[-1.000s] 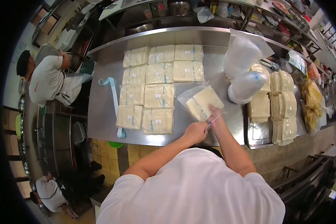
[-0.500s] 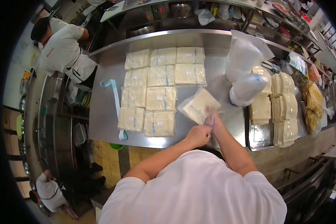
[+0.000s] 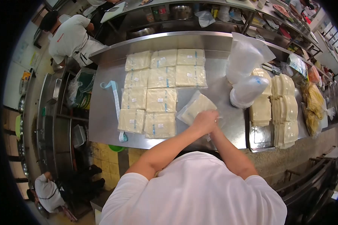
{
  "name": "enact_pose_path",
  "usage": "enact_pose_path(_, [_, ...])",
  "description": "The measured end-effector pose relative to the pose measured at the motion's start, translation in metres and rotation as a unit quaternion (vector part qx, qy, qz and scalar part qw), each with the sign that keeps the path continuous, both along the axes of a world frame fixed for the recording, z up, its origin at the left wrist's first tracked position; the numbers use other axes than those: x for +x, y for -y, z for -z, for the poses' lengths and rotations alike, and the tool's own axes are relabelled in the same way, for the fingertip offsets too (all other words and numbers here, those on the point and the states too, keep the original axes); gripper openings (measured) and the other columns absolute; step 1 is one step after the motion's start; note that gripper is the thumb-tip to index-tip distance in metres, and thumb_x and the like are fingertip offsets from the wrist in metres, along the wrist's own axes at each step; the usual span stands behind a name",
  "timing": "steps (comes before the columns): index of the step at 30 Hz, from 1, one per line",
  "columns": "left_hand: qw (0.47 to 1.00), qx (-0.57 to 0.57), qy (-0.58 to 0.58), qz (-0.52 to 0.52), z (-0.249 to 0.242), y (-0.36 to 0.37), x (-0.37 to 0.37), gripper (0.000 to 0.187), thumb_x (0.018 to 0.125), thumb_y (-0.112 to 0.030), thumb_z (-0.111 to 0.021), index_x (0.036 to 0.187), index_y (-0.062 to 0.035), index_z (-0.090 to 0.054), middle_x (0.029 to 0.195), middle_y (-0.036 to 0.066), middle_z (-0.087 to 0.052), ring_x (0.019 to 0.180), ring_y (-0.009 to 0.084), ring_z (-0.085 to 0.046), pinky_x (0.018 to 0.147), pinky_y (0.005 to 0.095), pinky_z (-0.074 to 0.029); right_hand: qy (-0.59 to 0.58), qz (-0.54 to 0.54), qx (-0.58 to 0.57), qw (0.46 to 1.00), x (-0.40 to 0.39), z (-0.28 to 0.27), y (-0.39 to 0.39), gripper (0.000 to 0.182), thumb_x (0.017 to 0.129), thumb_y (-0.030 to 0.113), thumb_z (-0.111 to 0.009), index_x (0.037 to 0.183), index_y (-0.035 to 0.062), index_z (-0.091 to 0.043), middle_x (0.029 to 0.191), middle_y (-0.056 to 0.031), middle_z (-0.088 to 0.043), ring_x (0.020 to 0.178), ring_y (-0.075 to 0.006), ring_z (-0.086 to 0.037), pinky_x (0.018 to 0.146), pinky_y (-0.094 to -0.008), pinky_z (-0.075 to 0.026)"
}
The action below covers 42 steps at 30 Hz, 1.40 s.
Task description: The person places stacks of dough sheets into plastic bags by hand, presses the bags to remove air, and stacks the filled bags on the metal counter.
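Note:
A clear plastic bag with a stack of pale, square, sheet-like pieces inside [image 3: 197, 107] lies tilted at the middle of the steel table. My left hand [image 3: 205, 120] is over the bag's near right corner, its fingers closed on the plastic. Just behind it my right hand [image 3: 215, 129] is mostly covered by the left, so its fingers do not show. A bit of loose plastic hangs below the wrists. To the left, several flat sealed packs of the same sheets [image 3: 160, 99] lie in rows, with small white labels.
Rolls of clear bags [image 3: 248, 92] stand right of my hands. Beyond them, stacks of unwrapped sheets [image 3: 285, 108] sit on a metal tray [image 3: 261, 138]. A pale blue tape [image 3: 116, 99] lies along the left side. A co-worker [image 3: 73, 39] stands at the far left.
My left hand has moved from the gathered bag end up onto the stack's near right corner, now covering my right hand. The bagged stack has turned slightly and shifted a little left.

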State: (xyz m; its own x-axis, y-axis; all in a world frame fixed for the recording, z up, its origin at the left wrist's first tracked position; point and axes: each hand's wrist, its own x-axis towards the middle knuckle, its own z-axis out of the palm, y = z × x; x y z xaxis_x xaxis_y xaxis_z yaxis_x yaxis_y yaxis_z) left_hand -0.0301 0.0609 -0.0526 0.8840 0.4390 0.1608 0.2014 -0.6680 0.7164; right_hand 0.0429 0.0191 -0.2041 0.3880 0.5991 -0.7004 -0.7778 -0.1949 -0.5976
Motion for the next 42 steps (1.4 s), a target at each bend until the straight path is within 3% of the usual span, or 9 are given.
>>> enact_pose_path(8, [0.997,0.046,0.005,0.063,0.006,0.024,0.007,0.004,0.084,-0.011,-0.063,0.085,-0.0087,-0.060,0.084,0.009,-0.069,0.080,0.0356,-0.067,0.067,0.0462,-0.049,-0.016,0.023,0.289,0.957,-0.022,-0.001,0.035,0.048,0.092,0.034,-0.068,0.127,0.0038,-0.055,0.122,-0.0137,-0.061,0.104,-0.0289,-0.064,0.089,-0.0441,-0.053])
enact_pose_path(11, [0.995,-0.007,0.022,0.098,0.006,0.027,0.005,0.005,0.085,-0.013,-0.064,0.089,-0.0096,-0.063,0.081,0.010,-0.070,0.078,0.0353,-0.067,0.074,0.0473,-0.050,-0.021,0.027,0.397,0.917,-0.004,0.000,0.050,0.045,0.093,0.031,-0.067,0.127,0.0035,-0.056,0.124,-0.0127,-0.061,0.105,-0.0272,-0.063,0.088,-0.0423,-0.053])
enact_pose_path(13, [0.978,-0.189,-0.053,0.072,-0.019,0.022,-0.007,0.012,0.087,-0.015,-0.066,0.097,-0.0095,-0.066,0.088,0.012,-0.070,0.083,0.0345,-0.067,0.081,0.0475,-0.050,-0.026,0.029,0.465,0.885,-0.003,-0.001,0.052,0.044,0.093,0.029,-0.067,0.127,0.0033,-0.056,0.125,-0.0120,-0.061,0.105,-0.0260,-0.063,0.088,-0.0411,-0.054])
enact_pose_path(14, [0.990,-0.140,0.035,0.007,-0.011,0.014,-0.012,0.016,0.088,-0.017,-0.068,0.100,-0.0078,-0.067,0.092,0.014,-0.069,0.086,0.0352,-0.067,0.083,0.0467,-0.051,-0.029,0.031,0.497,0.866,-0.004,-0.001,0.052,0.043,0.093,0.028,-0.066,0.127,0.0032,-0.056,0.126,-0.0117,-0.061,0.105,-0.0255,-0.063,0.088,-0.0405,-0.054])
enact_pose_path(18, [0.975,0.088,0.123,-0.165,0.032,-0.049,-0.019,0.026,0.092,-0.026,-0.069,0.101,-0.0015,-0.066,0.105,0.018,-0.069,0.093,0.0339,-0.067,0.078,0.0419,-0.053,-0.131,0.003,0.217,0.967,0.003,-0.066,0.057,0.045,0.096,0.019,-0.063,0.137,0.0044,-0.051,0.132,-0.0113,-0.059,0.118,-0.0258,-0.061,0.099,-0.0427,-0.052])
enact_pose_path(23, [0.920,-0.341,-0.157,-0.109,0.022,-0.090,-0.010,0.041,0.099,-0.038,-0.063,0.101,0.0020,-0.070,0.091,0.010,-0.071,0.080,0.0174,-0.061,0.076,0.0365,-0.051,-0.093,-0.048,0.208,0.973,-0.007,-0.111,0.077,0.049,0.096,0.013,-0.062,0.142,0.0052,-0.046,0.132,-0.0125,-0.060,0.122,-0.0276,-0.060,0.104,-0.0443,-0.051])
enact_pose_path(30, [0.926,-0.336,-0.099,-0.137,0.032,-0.072,-0.032,0.038,0.103,-0.035,-0.058,0.093,-0.0006,-0.069,0.078,0.004,-0.065,0.075,0.0110,-0.057,0.067,0.0321,-0.049,-0.205,0.031,0.248,0.946,0.004,-0.101,0.093,0.047,0.097,0.012,-0.060,0.140,-0.0003,-0.046,0.133,-0.0162,-0.059,0.123,-0.0324,-0.059,0.107,-0.0480,-0.048])
enact_pose_path(33, [0.903,-0.351,-0.243,-0.031,0.007,-0.053,-0.061,0.033,0.105,-0.031,-0.055,0.093,-0.0019,-0.066,0.074,0.002,-0.061,0.071,0.0092,-0.056,0.064,0.0288,-0.049,-0.167,0.095,0.234,0.953,0.010,-0.119,0.099,0.046,0.097,0.012,-0.058,0.139,-0.0024,-0.046,0.134,-0.0191,-0.058,0.125,-0.0356,-0.058,0.108,-0.0515,-0.047])
enact_pose_path(42, [0.910,-0.402,-0.061,-0.084,0.052,-0.029,-0.061,0.025,0.105,-0.022,-0.052,0.097,-0.0004,-0.062,0.075,0.002,-0.060,0.059,0.0112,-0.056,0.056,0.0299,-0.050,-0.128,0.110,0.248,0.954,0.019,-0.133,0.103,0.051,0.095,0.017,-0.065,0.140,-0.0001,-0.047,0.134,-0.0207,-0.058,0.127,-0.0385,-0.056,0.110,-0.0551,-0.044])
